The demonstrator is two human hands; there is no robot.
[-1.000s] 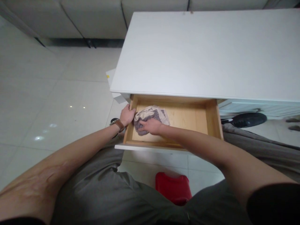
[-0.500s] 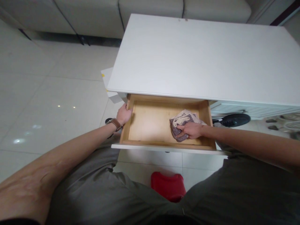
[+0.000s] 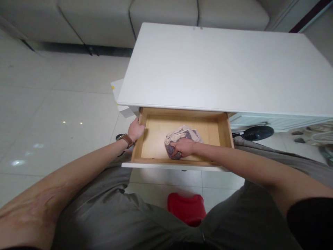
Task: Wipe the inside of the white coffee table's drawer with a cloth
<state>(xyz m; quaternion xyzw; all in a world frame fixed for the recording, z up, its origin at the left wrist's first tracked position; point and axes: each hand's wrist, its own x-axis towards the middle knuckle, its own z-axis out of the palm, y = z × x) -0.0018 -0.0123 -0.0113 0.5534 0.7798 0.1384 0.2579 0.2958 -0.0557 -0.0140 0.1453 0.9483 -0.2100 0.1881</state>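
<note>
A wooden drawer (image 3: 153, 139) with a white front stands pulled out beneath a white tabletop. My left hand (image 3: 136, 129), with a brown-strapped watch at the wrist, is closed over the drawer's left side wall. Inside the drawer, near its middle, my right hand (image 3: 183, 147) presses on a crumpled beige and dark grey-brown cloth (image 3: 182, 133), with its fingers curled into the fabric. The cloth lies against the drawer bottom, and part of it sticks out behind the hand to the right.
The white tabletop (image 3: 221, 69) extends behind the drawer, with a light sofa (image 3: 163, 14) beyond it. A red plastic object (image 3: 186, 208) is on the tiled floor between my legs. A white box-like piece (image 3: 125, 110) sits left of the table; black shoes flank the drawer.
My right hand and the cloth have moved left, from the right part of the drawer to about its middle. My left hand still holds the side wall. The view has shifted slightly.
</note>
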